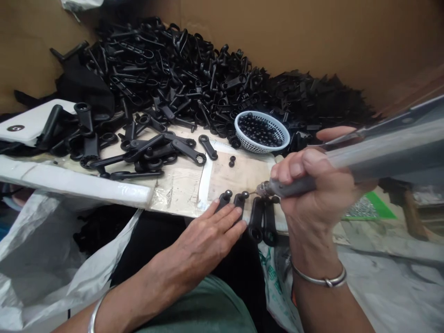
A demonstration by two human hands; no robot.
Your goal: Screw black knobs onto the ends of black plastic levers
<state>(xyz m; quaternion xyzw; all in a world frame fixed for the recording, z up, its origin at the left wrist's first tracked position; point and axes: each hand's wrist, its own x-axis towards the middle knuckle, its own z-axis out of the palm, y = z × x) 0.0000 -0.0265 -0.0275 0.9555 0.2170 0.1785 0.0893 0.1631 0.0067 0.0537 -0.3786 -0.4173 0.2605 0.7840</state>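
My left hand (211, 231) lies with its fingers stretched out over two black plastic crank handles (240, 200) at the table's front edge, pressing them down. Each handle has a round knob at its far end. Two more black crank handles (255, 219) lie just to the right, side by side, with their ring ends over the edge. My right hand (312, 189) is wrapped around a grey power screwdriver (294, 186). The tool is held nearly level, its thin bit pointing left, close to the knob of the second handle. Whether the bit touches it I cannot tell.
A pale blue basket (262, 132) of black knobs stands behind my hands, with two loose knobs (232, 161) before it. A large heap of black handles (166, 78) fills the back. At right is a green tray (367, 206) of small screws; a white foam strip (72, 181) edges the left.
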